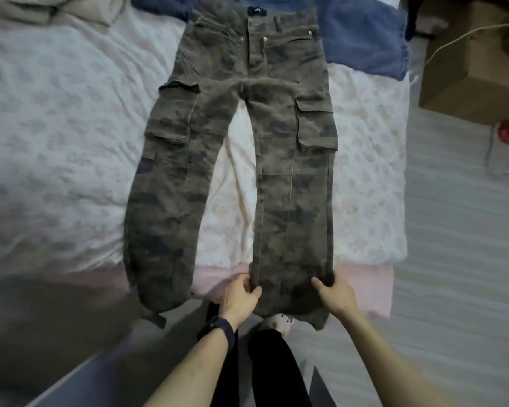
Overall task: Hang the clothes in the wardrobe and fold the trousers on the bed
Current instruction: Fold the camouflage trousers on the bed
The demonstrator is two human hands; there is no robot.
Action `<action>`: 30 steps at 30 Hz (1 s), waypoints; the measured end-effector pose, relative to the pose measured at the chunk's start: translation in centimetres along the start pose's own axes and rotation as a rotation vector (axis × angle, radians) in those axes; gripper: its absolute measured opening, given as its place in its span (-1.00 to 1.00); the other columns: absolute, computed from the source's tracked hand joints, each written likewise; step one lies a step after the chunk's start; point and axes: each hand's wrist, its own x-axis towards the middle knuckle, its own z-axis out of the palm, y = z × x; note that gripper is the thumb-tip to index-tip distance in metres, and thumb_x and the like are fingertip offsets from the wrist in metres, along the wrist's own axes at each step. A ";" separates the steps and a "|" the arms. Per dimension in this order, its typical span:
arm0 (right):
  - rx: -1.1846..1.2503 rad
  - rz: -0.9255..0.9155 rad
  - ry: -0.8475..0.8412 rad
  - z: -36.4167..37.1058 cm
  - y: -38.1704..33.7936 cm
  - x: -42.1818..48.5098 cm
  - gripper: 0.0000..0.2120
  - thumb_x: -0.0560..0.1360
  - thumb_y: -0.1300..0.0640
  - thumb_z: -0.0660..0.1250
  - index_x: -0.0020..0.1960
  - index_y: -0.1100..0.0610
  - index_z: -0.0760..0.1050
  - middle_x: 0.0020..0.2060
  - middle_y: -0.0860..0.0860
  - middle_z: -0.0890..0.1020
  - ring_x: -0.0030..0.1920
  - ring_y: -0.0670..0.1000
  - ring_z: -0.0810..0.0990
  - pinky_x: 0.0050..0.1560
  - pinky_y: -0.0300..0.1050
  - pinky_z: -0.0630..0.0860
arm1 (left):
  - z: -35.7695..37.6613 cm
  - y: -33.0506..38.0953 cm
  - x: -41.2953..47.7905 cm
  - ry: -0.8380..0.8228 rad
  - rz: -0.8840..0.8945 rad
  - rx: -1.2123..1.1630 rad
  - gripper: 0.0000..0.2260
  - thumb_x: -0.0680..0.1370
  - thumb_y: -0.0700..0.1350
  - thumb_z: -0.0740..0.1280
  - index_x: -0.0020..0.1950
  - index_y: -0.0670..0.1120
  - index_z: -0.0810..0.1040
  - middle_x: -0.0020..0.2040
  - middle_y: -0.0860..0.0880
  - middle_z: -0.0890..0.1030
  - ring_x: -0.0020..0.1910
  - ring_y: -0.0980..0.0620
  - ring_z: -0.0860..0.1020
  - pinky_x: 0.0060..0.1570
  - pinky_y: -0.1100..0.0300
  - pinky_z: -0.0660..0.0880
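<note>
**A:** Camouflage trousers point(241, 118) flat on the bed point(56, 127), waistband far, hems draped over the near edge. The long axis runs straight away from the person.

**B:** Each grip pinches the right leg low down, left hand point(241, 298) on its inner edge, right hand point(335, 292) on the outer. The free leg lies leftward, nearer the left hand, so that's likely the fold's direction.

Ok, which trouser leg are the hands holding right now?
The right-hand leg of the camouflage trousers: both the left hand and right hand pinch its sides near the hem. The left-hand leg lies untouched.
</note>
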 end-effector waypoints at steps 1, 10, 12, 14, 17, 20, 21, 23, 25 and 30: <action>-0.002 -0.006 -0.004 0.0 0.7 -0.2 -0.68 0.62 0.01 0.33 0.32 0.12 0.48 0.18 0.07 0.62 0.22 0.17 0.57 0.01 -0.09 0.43 | 0.5 -0.1 0.2 -0.004 0.006 -0.011 -0.68 0.60 -0.01 0.37 0.33 -0.06 0.52 0.25 -0.01 0.63 0.21 -0.01 0.57 0.13 0.15 0.50; -0.107 -0.123 0.084 -1.2 5.0 -0.8 -0.82 0.64 0.00 0.30 0.07 0.12 0.49 0.07 0.09 0.66 -0.03 0.07 0.56 -0.02 -0.05 0.48 | 3.2 -3.5 -1.2 0.074 -0.020 -0.002 -0.74 0.63 0.08 0.32 0.23 -0.03 0.52 0.07 -0.01 0.58 0.17 -0.08 0.54 0.13 0.13 0.44; -0.201 -0.072 0.012 -1.3 5.7 -0.6 -0.86 0.64 0.04 0.30 0.09 0.10 0.43 0.09 0.10 0.63 -0.04 0.07 0.53 -0.03 -0.06 0.46 | 3.3 -5.5 -2.0 0.127 -0.081 0.045 -0.94 0.62 0.01 0.33 0.02 0.05 0.50 0.01 0.03 0.59 0.08 -0.07 0.57 0.05 0.13 0.48; -0.262 -0.037 0.025 -1.2 6.0 -0.3 -0.82 0.61 0.09 0.31 0.11 0.13 0.36 0.08 0.12 0.58 -0.05 0.10 0.54 -0.05 0.01 0.50 | 2.8 -7.1 -2.6 0.254 -0.171 -0.015 -0.96 0.61 -0.04 0.33 0.00 0.04 0.49 -0.03 0.03 0.59 0.07 -0.12 0.59 -0.01 0.13 0.48; -0.279 -0.076 0.126 0.6 4.3 -0.6 -0.73 0.56 0.06 0.34 0.09 0.19 0.33 0.06 0.15 0.48 -0.05 0.18 0.53 -0.13 0.04 0.48 | 0.7 -9.3 -3.0 0.388 -0.252 -0.072 -0.93 0.60 -0.09 0.35 0.04 -0.02 0.48 0.03 -0.05 0.61 0.09 -0.17 0.59 -0.04 0.13 0.43; -0.281 -0.110 0.289 3.8 1.7 -1.9 -0.60 0.51 0.05 0.39 0.18 0.25 0.33 0.16 0.21 0.42 0.10 0.26 0.49 0.02 0.13 0.52 | -1.9 -12.1 -2.8 0.401 -0.253 -0.035 -0.84 0.58 -0.12 0.38 0.14 -0.06 0.50 0.18 -0.12 0.61 0.13 -0.16 0.59 0.10 0.04 0.52; -0.264 -0.128 0.347 5.0 0.9 -2.5 -0.56 0.49 0.07 0.41 0.21 0.27 0.33 0.20 0.23 0.40 0.13 0.28 0.47 0.05 0.14 0.52 | -2.9 -12.9 -2.8 0.417 -0.267 -0.043 -0.81 0.58 -0.12 0.38 0.17 -0.08 0.51 0.21 -0.13 0.58 0.14 -0.18 0.58 0.14 -0.01 0.52; -0.267 -0.190 0.389 7.3 -0.5 -3.6 -0.56 0.48 0.09 0.42 0.22 0.26 0.35 0.22 0.23 0.38 0.14 0.27 0.46 0.02 0.12 0.51 | -4.7 -13.9 -2.9 0.485 -0.303 -0.066 -0.78 0.57 -0.12 0.39 0.19 -0.11 0.50 0.23 -0.15 0.53 0.16 -0.22 0.55 0.17 -0.05 0.50; -0.326 -0.276 0.310 10.0 -1.6 -4.5 -0.65 0.49 0.07 0.40 0.17 0.20 0.39 0.16 0.17 0.41 0.14 0.23 0.47 -0.01 0.09 0.52 | -6.4 -14.6 -3.0 0.567 -0.344 -0.091 -0.75 0.56 -0.14 0.40 0.19 -0.16 0.48 0.23 -0.20 0.49 0.20 -0.27 0.51 0.18 -0.05 0.46; -0.247 -0.405 -0.102 18.5 -6.1 -5.3 -0.65 0.53 0.03 0.38 0.25 0.13 0.44 0.18 0.07 0.54 0.20 0.12 0.52 0.16 0.01 0.50 | -11.0 -16.7 -1.5 0.590 -0.399 -0.147 -0.54 0.56 -0.02 0.43 0.36 -0.17 0.37 0.38 -0.23 0.38 0.29 -0.30 0.47 0.21 -0.12 0.46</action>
